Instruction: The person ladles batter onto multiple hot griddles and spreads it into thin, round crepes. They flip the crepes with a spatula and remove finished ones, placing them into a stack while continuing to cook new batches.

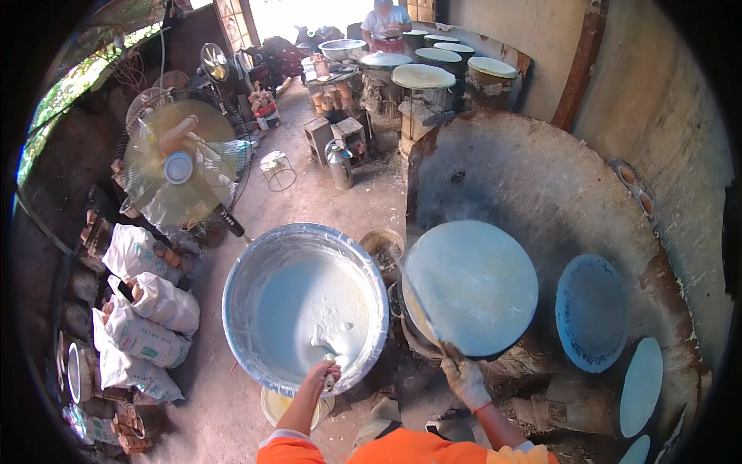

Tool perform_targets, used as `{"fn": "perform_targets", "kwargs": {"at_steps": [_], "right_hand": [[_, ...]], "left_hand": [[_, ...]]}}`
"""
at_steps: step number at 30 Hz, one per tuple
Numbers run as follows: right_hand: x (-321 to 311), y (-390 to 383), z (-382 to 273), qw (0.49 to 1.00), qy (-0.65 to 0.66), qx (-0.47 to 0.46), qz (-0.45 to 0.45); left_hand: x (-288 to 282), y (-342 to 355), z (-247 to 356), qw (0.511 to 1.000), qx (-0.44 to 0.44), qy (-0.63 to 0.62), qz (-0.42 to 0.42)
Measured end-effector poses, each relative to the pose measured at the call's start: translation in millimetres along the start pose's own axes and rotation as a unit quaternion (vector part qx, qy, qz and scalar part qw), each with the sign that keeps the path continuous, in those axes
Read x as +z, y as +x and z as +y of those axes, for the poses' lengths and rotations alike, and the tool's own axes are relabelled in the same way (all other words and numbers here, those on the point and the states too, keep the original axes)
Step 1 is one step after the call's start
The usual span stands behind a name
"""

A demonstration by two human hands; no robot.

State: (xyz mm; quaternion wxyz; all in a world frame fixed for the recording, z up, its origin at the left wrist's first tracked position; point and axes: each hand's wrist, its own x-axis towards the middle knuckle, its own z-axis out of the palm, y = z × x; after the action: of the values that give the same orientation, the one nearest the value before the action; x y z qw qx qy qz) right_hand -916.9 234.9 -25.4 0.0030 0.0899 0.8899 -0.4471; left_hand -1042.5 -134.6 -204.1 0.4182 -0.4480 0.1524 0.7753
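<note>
My left hand (315,377) is closed around the short handle of a utensil whose head is sunk in white batter (297,298), so its kind is hidden. The batter fills a large metal basin (232,329) in front of me, and ripples show around the utensil. To the right, my gloved right hand (464,382) grips a long thin stick (421,305), which slants up along the left edge of a round cooking surface (475,286). A pale, smooth layer covers that round surface. The stick's far end is blurred.
A large fan (179,166) and stuffed white sacks (151,340) stand at left. On the right are a dark round pan (591,313), another pale round (641,387) and a curved wall (541,155). Ahead are a milk can (338,164), a stool (277,166) and a person (386,27).
</note>
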Motion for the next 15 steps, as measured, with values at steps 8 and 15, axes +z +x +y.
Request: {"fn": "perform_targets", "kwargs": {"at_steps": [8, 15], "right_hand": [[83, 55, -8, 0.965, -0.218, -0.125, -0.074], [109, 45, -38, 0.762, -0.535, -0.349, 0.107]], "left_hand": [[57, 24, -4, 0.98, -0.004, -0.077, -0.182], [103, -135, -49, 0.922, 0.305, 0.24, -0.001]]}}
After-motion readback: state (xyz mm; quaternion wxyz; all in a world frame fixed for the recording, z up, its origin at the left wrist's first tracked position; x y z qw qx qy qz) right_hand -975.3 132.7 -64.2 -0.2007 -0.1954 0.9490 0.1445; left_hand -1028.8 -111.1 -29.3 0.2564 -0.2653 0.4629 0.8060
